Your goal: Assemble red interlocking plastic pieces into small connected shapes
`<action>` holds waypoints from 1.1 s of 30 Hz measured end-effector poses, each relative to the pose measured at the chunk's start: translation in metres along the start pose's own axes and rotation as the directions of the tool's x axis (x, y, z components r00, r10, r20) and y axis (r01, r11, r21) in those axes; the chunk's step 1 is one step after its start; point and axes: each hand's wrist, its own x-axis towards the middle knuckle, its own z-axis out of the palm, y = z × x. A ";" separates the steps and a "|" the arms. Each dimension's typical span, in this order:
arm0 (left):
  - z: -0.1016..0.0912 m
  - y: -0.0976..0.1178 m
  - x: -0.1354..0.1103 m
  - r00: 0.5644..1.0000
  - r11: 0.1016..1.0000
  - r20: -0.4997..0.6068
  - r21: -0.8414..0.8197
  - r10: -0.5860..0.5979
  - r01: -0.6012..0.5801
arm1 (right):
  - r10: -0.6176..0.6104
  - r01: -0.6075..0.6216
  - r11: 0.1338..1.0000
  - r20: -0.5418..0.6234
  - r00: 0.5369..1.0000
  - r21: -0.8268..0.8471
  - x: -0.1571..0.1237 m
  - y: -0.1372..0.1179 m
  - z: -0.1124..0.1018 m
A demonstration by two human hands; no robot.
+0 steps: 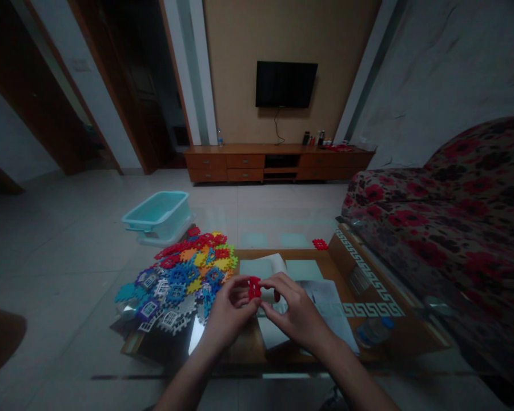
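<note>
A small red plastic building piece (254, 288) is held up over the middle of the glass table. My left hand (233, 302) is closed on its left side, thumb below and fingers behind. On the other side, my right hand (293, 308) has its index fingertip at the piece's upper right edge and its thumb near the lower right; these fingers are curved around it. To the left lies a large heap of interlocking plastic pieces (184, 279) in red, yellow, orange, blue, white and purple. One flat red piece (320, 244) lies apart, toward the far right of the table.
A turquoise bin (167, 220) stands beyond the heap at far left. Papers (329, 308) show beneath my right hand, and a water bottle (374, 332) with a blue cap is at right. A flowered sofa (454, 194) borders the right side; a low TV cabinet (244, 162) stands behind.
</note>
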 end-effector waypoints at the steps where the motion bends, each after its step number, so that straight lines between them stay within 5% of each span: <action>1: 0.000 -0.001 0.000 1.000 1.000 -0.001 -0.002 -0.001 0.001 | -0.001 0.001 1.000 -0.001 1.000 -0.004 0.000 0.000 0.000; 18: 0.000 -0.002 -0.002 0.999 0.996 0.044 -0.084 0.011 -0.007 | -0.006 0.006 1.000 -0.042 0.999 -0.014 0.001 0.002 -0.004; 33: -0.009 0.006 -0.004 0.967 0.960 0.206 0.203 0.151 -0.193 | 0.090 -0.087 0.991 -0.026 0.996 0.103 0.004 -0.008 -0.011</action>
